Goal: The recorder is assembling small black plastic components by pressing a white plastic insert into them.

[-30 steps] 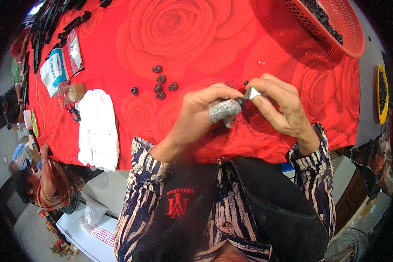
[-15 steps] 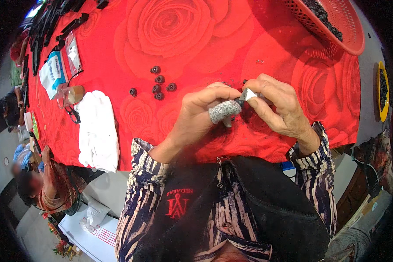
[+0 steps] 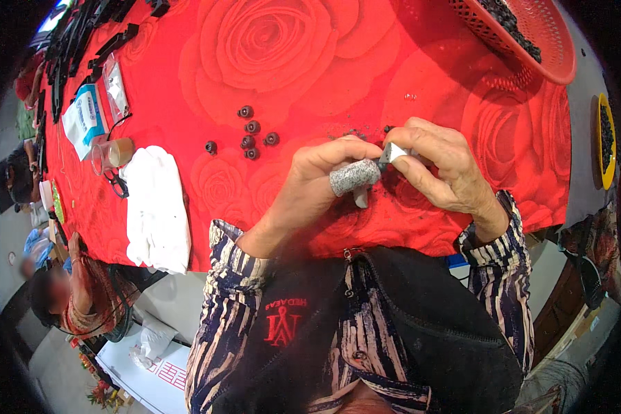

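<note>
My left hand pinches a small dark piece, mostly hidden behind the fingers. A grey speckled finger sleeve covers one of that hand's fingers. In my right hand is a small silver metal blade, gripped between thumb and fingers, its edge against or very close to the dark piece. Dark crumbs lie on the red cloth just beyond my fingers. Left of my hands sit several small round black parts, each with a ring-like top.
A red rose-patterned cloth covers the table. A red basket of black pieces stands far right, a yellow tray beyond it. At left are a white cloth, a cup, packets and black strips. Another person sits lower left.
Both hands stay almost in place, still closed on the dark piece and the blade. The left hand has shifted very slightly, and more dark crumbs show on the cloth beyond it.
</note>
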Demonstrator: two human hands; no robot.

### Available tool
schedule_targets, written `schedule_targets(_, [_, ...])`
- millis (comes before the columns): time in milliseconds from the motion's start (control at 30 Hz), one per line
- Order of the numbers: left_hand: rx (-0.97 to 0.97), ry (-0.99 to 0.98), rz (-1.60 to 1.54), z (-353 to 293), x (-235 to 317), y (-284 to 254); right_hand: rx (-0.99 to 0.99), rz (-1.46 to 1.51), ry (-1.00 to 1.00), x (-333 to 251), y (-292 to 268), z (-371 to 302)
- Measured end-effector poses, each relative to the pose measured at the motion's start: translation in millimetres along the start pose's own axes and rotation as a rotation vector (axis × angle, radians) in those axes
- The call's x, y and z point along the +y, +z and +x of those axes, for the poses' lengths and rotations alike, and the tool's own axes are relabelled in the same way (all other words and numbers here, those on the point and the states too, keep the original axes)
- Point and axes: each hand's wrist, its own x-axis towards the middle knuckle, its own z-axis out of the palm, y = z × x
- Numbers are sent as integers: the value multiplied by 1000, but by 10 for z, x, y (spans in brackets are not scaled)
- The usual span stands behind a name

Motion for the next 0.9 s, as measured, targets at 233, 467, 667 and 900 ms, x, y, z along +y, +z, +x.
schedule_targets(233, [3,-15,-12,2,17,14,8,-1,-21,24,25,-4])
schedule_targets(467, [14,-63,-25,-15,45,27,-23,13,-35,-3,-6,10])
schedule_targets(667, [2,-56,-25,-7,34,11,-25,1,-24,-6,-8,0])
schedule_targets(900, [25,-88,-86,-20,34,33,-27,-14,-37,6,-3,11])
